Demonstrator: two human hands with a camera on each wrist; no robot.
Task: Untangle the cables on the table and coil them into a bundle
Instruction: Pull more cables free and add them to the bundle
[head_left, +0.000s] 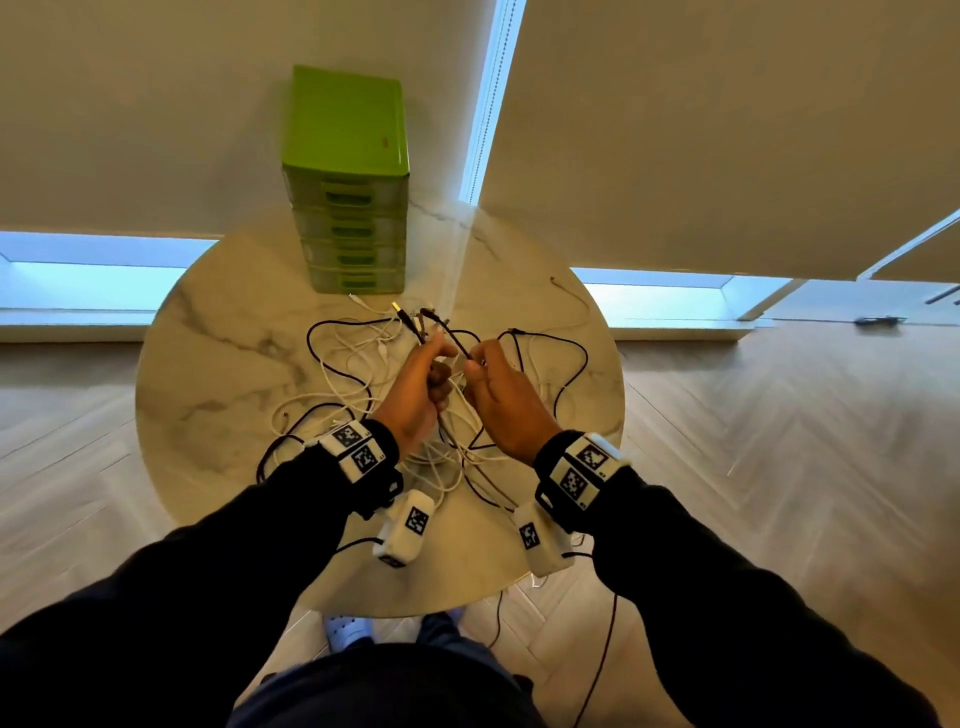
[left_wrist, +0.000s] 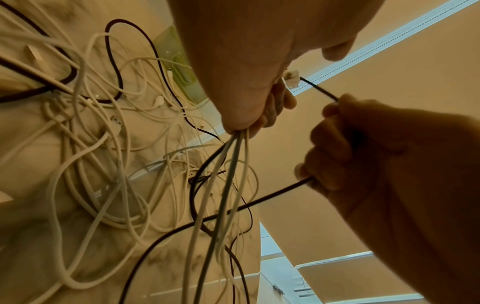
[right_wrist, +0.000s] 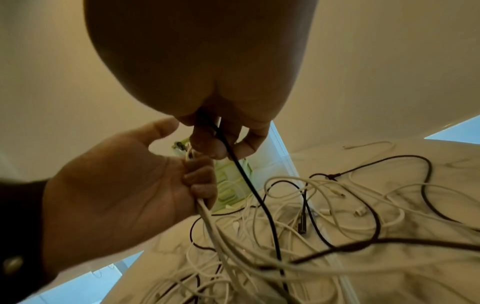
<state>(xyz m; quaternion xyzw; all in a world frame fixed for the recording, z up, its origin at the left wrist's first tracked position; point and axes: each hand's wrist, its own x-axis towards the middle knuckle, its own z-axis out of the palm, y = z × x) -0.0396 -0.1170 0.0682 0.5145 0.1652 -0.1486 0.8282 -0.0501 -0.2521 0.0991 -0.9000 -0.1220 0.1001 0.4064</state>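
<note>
A tangle of white and black cables (head_left: 349, 375) sprawls over the round marble table (head_left: 218, 364). Above the tangle, my left hand (head_left: 434, 371) grips a bunch of white and grey cables (left_wrist: 228, 164) in its fist, and their plug ends (head_left: 410, 319) stick out above it. Close to its right, my right hand (head_left: 480, 366) has its fingers curled round one black cable (right_wrist: 246, 181). That cable runs down from the hand into the pile (right_wrist: 324, 216). The left wrist view shows the black cable (left_wrist: 272, 195) crossing in front of the held bunch.
A green drawer unit (head_left: 347, 182) stands at the table's far edge, just behind the cables. One thin loose cable (head_left: 571, 296) lies at the far right of the table. Wooden floor (head_left: 779, 467) surrounds the table. Thin wires (head_left: 605, 654) hang from my wrists past the near edge.
</note>
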